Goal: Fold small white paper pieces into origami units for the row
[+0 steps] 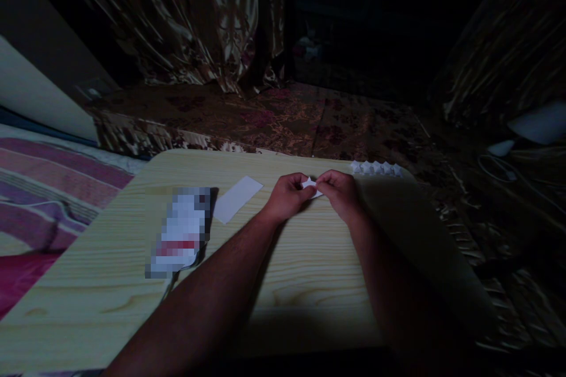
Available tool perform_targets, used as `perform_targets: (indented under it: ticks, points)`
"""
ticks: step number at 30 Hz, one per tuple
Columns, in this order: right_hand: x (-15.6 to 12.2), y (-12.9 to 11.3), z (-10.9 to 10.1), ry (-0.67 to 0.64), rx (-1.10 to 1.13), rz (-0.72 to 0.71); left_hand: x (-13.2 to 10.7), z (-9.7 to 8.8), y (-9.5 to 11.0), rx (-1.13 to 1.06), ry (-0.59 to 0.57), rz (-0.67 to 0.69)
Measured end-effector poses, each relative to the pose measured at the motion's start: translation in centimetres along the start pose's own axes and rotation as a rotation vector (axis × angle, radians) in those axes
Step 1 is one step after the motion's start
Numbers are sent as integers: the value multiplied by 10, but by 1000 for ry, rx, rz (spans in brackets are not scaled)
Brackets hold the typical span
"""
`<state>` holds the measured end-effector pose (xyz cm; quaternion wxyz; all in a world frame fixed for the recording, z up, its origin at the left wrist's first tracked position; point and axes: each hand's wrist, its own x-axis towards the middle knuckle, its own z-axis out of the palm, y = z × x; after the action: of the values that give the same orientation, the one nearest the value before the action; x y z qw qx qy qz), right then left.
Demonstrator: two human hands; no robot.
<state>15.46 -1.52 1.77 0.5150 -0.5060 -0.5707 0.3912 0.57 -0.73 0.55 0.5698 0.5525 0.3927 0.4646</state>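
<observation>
Between my two hands, over the far part of the table, is a small white paper star point(311, 185) with pointed tips. My left hand point(287, 194) pinches it from the left, thumb on top. From the right, the closed fingertips of my right hand point(339, 191) grip its other side. Part of the star is hidden by the fingers. Beyond my right hand, a row of several finished white paper stars point(375, 168) lies along the table's far edge. A white paper strip stack or sheet point(239, 199) lies flat to the left of my left hand.
The light wooden table point(318, 271) has rounded corners. On its left lies a blurred-out, phone-like object point(181, 230) with a cable. A striped bedspread point(39, 188) is at the left, patterned curtains point(212, 17) hang behind, and a white lamp-like object point(539, 123) stands at the right.
</observation>
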Motion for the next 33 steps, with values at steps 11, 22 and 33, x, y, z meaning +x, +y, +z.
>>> perform_targets:
  ticks: [11,22,33]
  points:
    - [-1,0,1,-13,-5,-6,-1,0,-3,62,-21,20]
    - [0,0,-1,-49,-32,-5,-2,1,-3,157,-30,92]
    - [-2,-3,2,-66,-27,-79,-3,3,-6,304,-37,208]
